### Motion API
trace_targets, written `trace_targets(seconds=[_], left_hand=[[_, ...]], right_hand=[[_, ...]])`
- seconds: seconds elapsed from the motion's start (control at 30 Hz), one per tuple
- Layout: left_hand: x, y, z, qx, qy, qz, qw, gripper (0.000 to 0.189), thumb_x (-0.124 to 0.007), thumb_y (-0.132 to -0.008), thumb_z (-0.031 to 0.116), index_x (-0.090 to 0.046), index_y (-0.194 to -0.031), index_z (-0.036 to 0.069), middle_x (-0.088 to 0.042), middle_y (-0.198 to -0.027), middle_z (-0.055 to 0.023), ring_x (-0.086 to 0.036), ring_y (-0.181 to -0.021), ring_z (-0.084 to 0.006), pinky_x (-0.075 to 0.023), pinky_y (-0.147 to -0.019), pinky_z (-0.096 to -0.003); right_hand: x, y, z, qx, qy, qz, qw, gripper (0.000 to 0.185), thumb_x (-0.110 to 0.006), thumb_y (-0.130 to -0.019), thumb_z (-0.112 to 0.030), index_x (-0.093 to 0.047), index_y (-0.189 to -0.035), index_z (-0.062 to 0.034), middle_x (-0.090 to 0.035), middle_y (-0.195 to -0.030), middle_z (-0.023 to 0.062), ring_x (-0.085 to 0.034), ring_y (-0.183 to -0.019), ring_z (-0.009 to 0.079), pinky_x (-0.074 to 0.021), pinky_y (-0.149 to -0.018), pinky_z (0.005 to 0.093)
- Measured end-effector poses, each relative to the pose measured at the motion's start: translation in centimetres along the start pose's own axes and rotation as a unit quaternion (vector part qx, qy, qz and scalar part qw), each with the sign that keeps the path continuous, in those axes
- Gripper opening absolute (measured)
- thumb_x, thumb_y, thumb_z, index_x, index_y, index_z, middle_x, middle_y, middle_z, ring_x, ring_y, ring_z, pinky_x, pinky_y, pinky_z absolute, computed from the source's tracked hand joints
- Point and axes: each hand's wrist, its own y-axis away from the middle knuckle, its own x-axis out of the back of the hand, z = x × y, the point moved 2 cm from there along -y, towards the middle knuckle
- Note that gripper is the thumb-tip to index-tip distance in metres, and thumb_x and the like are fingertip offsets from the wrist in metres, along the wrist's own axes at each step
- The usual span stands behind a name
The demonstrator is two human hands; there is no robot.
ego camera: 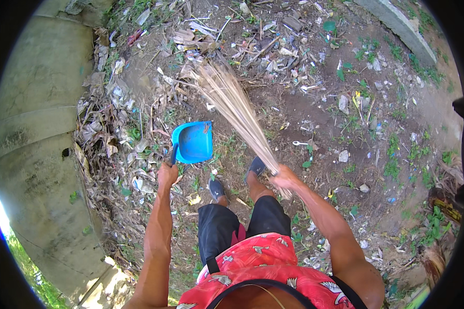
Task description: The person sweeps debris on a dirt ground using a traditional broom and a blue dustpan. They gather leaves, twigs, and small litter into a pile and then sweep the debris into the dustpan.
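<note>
My left hand grips the dark handle of a blue plastic dustpan, held out in front of my left foot. A little dirt shows on the dustpan's far edge; no pile of litter lies inside it. In my right hand is a stick broom, a bundle of thin pale stalks gripped near its bound end. Its stalks fan out away from me, up and to the left, and their tips meet a heap of dry leaves and litter. Some tips look blurred.
A mouldy concrete wall runs along the left, with dry leaves and plastic scraps banked against its foot. A concrete slab edge stands at the upper right. On the bare soil lie a white plastic spoon and several stones.
</note>
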Motion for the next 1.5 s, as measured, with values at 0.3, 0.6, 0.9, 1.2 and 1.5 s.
trace_targets(seconds=[0.3,0.6,0.9,1.2,1.5], left_hand=[[-0.8,-0.1,-1.7,0.267,0.358,-0.271,0.852,0.009,-0.052,-0.096,0.009,-0.053,-0.104,0.004,-0.054,-0.067,-0.0055,-0.050,-0.049,-0.0157,-0.0422,-0.039,-0.0321],[6.7,-0.5,1.7,0.209,0.524,-0.175,0.807,0.017,-0.049,-0.099,0.013,-0.048,-0.115,0.008,-0.052,-0.073,-0.0044,-0.049,-0.051,-0.0136,-0.0406,-0.041,-0.0296],[8.8,-17.1,8.6,0.099,0.589,-0.007,0.802,0.043,-0.050,-0.099,0.012,-0.033,-0.139,0.010,-0.048,-0.073,-0.0039,-0.048,-0.051,-0.0138,-0.0408,-0.041,-0.0314],[5.9,-25.2,10.9,0.163,0.582,-0.125,0.787,0.011,-0.041,-0.096,0.004,-0.042,-0.106,0.009,-0.047,-0.069,-0.0068,-0.049,-0.053,-0.0172,-0.0411,-0.040,-0.0320],[6.8,-23.1,2.8,0.102,0.454,-0.128,0.876,0.014,-0.045,-0.095,0.007,-0.051,-0.106,0.004,-0.049,-0.062,-0.0047,-0.049,-0.044,-0.0159,-0.0388,-0.037,-0.0335]], right_hand=[[2.3,10.0,11.7,-0.122,-0.166,0.179,0.962,0.036,-0.067,-0.080,-0.003,-0.055,-0.113,0.0004,-0.059,-0.073,0.0062,-0.062,-0.052,0.0187,-0.0513,-0.046,0.0359],[6.2,6.9,15.3,-0.139,-0.241,0.263,0.924,0.014,-0.066,-0.081,-0.002,-0.058,-0.090,0.0035,-0.060,-0.064,0.0091,-0.061,-0.048,0.0204,-0.0528,-0.044,0.0370],[5.2,4.5,10.7,-0.143,-0.249,0.291,0.912,0.013,-0.071,-0.084,-0.007,-0.060,-0.085,0.0007,-0.061,-0.066,0.0074,-0.061,-0.050,0.0194,-0.0526,-0.044,0.0360],[-10.5,-7.1,-0.8,-0.212,-0.247,0.107,0.940,0.015,-0.075,-0.073,-0.007,-0.069,-0.079,0.0043,-0.069,-0.072,0.0120,-0.066,-0.057,0.0191,-0.0541,-0.051,0.0345],[-11.4,-2.4,-10.4,-0.168,-0.109,0.036,0.979,0.039,-0.069,-0.076,-0.012,-0.065,-0.113,0.0005,-0.066,-0.076,0.0085,-0.065,-0.062,0.0190,-0.0528,-0.057,0.0368]])
